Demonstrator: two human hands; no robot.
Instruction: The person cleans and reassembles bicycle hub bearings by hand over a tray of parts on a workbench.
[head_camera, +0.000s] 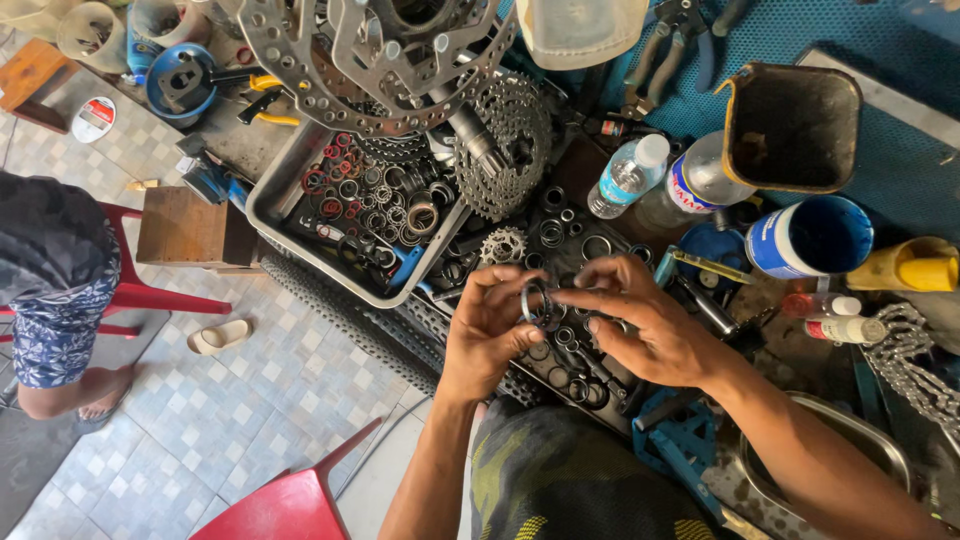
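My left hand (487, 325) and my right hand (640, 320) meet over a dark tray of small metal rings and spacers (570, 345). Between the fingertips of both hands is a small metal ring (535, 300), held upright. The left thumb and forefinger pinch its left side, and the right forefinger and thumb touch its right side. Just above the hands lies a small sprocket (503, 244). A large toothed cassette (510, 140) on an axle sits farther up, under a bicycle wheel hub with a brake disc (370, 60).
A steel tray (270, 195) holds several red and silver rings. Two plastic bottles (628, 175), a blue tub (810, 235), a yellow bottle (915, 268), a chain (915, 360) and pliers (665, 45) crowd the bench. A tyre (340, 310) hangs off its edge. Another person (55, 290) sits at left on a red chair.
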